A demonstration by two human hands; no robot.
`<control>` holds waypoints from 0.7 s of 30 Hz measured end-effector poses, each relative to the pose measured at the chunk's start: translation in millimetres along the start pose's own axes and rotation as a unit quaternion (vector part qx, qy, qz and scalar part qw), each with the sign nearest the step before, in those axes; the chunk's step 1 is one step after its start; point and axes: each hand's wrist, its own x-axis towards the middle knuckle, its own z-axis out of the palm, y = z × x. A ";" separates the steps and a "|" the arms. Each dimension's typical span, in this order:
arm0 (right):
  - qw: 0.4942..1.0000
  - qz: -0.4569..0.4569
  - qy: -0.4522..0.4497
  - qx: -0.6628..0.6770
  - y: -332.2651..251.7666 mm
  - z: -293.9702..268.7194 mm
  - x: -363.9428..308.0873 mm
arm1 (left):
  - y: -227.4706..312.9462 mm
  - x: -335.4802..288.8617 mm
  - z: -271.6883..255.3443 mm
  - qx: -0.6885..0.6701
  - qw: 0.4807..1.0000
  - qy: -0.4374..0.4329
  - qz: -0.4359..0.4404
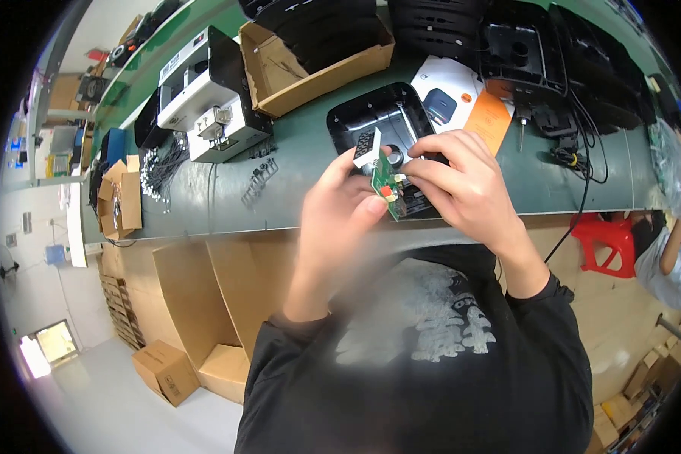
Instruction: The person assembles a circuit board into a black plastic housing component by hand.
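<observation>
Green circuit board (pixel 378 181) sits pinched between the thumb and fingers of the left hand (pixel 333 208), tilted steeply above the near part of an open black housing (pixel 346 117) on the green worktable (pixel 303 170). A white-and-black block (pixel 366 148) stands at the board's upper end, and small red and white parts show on its face. The right hand (pixel 461 178) comes in from the other side, its thumb and forefinger drawn close together right beside the board's small white part — whether they grip anything I cannot tell.

Beyond the housing, a cardboard box (pixel 325 82) holds dark pieces. Left of that box stands a white-and-black machine (pixel 218 136), with a heap of cables (pixel 161 172) further left. To the right, an orange card (pixel 487 121) lies against a white printed sheet (pixel 439 83); past it are a screwdriver (pixel 522 132) and a coiled black cord (pixel 575 157)
</observation>
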 end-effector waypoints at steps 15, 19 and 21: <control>0.998 0.017 -0.049 -0.027 4.2 -0.2 6.3 | -2.6 15.3 -15.6 0.018 0.998 -0.062 -0.020; 0.998 0.014 -0.050 -0.020 7.0 0.0 9.0 | -2.1 21.4 -20.0 0.036 0.996 -0.085 -0.009; 0.998 0.014 -0.052 -0.018 8.8 0.2 8.9 | -2.8 24.3 -19.5 0.031 0.996 -0.083 -0.016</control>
